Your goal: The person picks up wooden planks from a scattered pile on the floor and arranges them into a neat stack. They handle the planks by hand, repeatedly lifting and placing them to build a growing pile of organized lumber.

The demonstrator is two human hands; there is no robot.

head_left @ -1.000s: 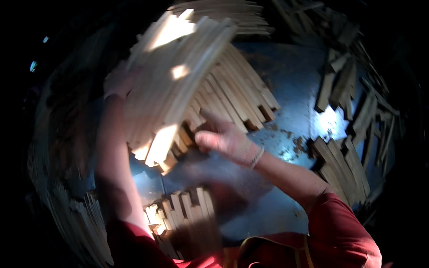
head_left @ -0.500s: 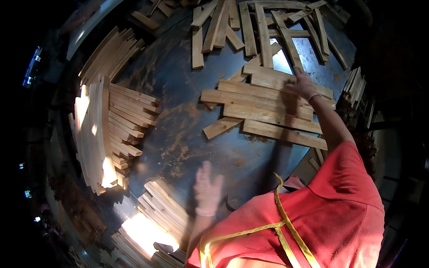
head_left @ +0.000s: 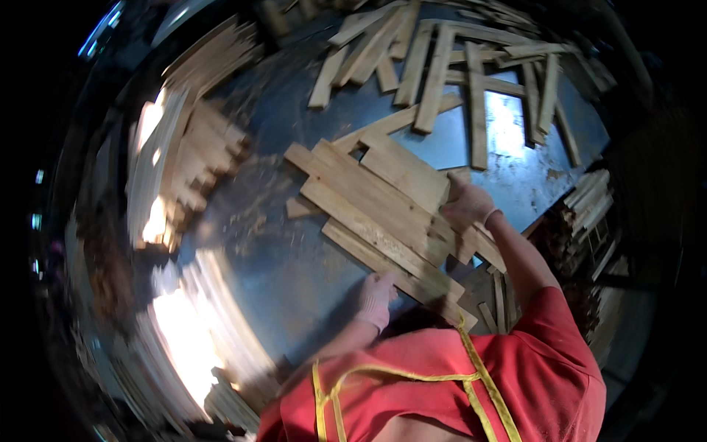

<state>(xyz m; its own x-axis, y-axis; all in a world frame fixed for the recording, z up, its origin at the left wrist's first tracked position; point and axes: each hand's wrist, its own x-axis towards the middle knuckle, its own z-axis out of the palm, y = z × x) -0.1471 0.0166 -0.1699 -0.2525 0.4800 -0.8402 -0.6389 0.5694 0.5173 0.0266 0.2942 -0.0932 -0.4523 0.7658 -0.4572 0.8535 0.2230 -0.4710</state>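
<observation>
A row of pale wooden boards (head_left: 368,191) lies side by side on the blue-grey metal table (head_left: 287,258), slanting from upper left to lower right. My right hand (head_left: 468,205) is closed over the far edge of the row, near its right end. At the near edge my left hand (head_left: 377,300), in what looks like a pale glove, has its fingers bent against the nearest board (head_left: 361,247). The undersides of the fingers are hidden on both hands. One loose board (head_left: 401,121) sticks out at an angle from beneath the row's far side.
Several loose boards (head_left: 434,74) lie crisscrossed along the table's far side. A tall stack of boards (head_left: 169,147) stands at the left, and another stack (head_left: 221,309), blurred and brightly lit, at the lower left. More wood pieces (head_left: 589,202) are piled beyond the right edge.
My left hand has moved from over the bare table to the near edge of the row. My right hand has closed at the far edge. The view has turned, so the row slants more.
</observation>
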